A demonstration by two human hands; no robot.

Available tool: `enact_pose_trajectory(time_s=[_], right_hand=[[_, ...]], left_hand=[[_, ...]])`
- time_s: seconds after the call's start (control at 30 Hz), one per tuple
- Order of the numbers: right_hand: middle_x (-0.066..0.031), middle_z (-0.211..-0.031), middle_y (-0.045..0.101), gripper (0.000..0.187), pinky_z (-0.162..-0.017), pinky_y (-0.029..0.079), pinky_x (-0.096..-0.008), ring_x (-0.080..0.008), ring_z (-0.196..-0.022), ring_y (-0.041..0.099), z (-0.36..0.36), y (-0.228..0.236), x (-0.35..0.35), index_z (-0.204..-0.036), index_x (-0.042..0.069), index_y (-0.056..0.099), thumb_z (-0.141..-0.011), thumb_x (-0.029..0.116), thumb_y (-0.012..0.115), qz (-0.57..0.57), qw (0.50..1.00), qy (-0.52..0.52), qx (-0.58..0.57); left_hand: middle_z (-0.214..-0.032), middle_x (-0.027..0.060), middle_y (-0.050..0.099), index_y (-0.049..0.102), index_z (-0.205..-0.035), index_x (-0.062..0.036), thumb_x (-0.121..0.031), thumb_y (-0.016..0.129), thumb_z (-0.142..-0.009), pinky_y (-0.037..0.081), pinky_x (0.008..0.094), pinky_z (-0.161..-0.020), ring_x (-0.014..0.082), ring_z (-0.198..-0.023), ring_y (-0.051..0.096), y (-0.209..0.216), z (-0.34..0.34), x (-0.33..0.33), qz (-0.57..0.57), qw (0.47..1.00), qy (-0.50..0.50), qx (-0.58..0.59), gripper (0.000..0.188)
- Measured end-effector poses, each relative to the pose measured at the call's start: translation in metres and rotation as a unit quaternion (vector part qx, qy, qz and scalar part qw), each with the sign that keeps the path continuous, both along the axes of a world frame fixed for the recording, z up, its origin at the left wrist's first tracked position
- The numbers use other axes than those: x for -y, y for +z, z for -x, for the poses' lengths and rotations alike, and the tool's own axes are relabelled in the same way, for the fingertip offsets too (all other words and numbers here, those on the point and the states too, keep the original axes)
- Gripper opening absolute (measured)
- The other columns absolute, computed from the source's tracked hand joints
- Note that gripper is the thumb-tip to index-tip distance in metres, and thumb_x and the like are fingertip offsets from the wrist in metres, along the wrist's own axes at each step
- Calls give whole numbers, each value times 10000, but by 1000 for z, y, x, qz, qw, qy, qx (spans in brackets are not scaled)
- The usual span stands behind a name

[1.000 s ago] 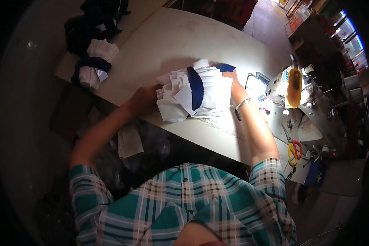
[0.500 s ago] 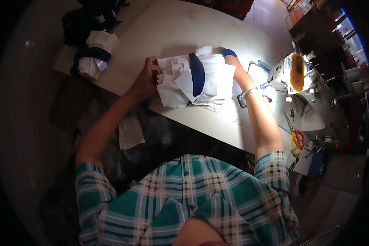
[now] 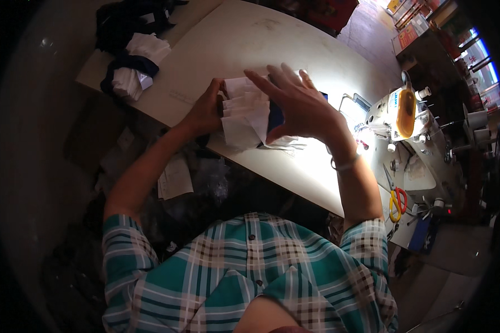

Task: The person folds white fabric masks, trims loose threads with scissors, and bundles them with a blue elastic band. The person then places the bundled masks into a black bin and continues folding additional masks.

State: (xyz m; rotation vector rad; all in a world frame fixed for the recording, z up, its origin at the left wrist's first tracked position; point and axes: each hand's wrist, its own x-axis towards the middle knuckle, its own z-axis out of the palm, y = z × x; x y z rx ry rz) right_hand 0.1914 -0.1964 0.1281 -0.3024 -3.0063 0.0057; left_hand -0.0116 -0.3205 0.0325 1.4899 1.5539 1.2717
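Observation:
A bundle of white cloth pieces (image 3: 242, 123) lies on the pale table (image 3: 250, 39), its layers fanned in uneven steps. Round its middle runs a dark blue cloth band (image 3: 275, 117), partly covered by my right hand. My left hand (image 3: 205, 110) grips the bundle's left end, with the thumb side up and the other fingers mostly hidden behind it. Over the right part of the bundle hovers my right hand (image 3: 308, 114), fingers spread and slightly blurred, a bracelet on its wrist. That hand hides much of the bundle's right end.
A sewing machine (image 3: 394, 114) with a bright lamp stands to the right. Scissors (image 3: 395, 202) with yellow and red handles lie in front of it. At the far left sit another white bundle (image 3: 129, 83) tied in blue and a dark cloth heap (image 3: 128, 25).
My right hand has left the bundle's far right side and come over its top, fingers spreading. My left hand keeps its hold on the left end.

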Motion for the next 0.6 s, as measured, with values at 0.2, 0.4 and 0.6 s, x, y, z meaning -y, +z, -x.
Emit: enact_pose_trajectory(time_s=[0.2,0.4,0.6], right_hand=[[-153,-1298,554,1088,-1046,359,-425,-348,-1228,500,25,-9,-31,-1398,117,432,-456,385,908,166,982,-2,87],[-188,-1187,611,987,-968,425,-404,-350,-1149,545,42,-14,-49,-1337,89,485,-499,431,878,205,972,-25,112],[-238,-1039,660,1010,-874,499,-391,-343,-999,645,49,-21,-50,-1235,-32,524,-538,643,804,176,973,-116,98]], left_hand=[[-1069,82,485,435,-1225,-49,-3,716,-759,483,303,-774,173,-884,555,-6,13,16,-14,1000,22,15,546],[-1113,94,494,574,-1130,-48,185,535,-725,467,325,-841,228,-945,556,-4,2,82,18,968,149,-200,469],[-1108,118,516,591,-1174,-56,117,579,-731,453,386,-852,307,-1007,524,-14,-33,100,-31,932,147,-329,476]])
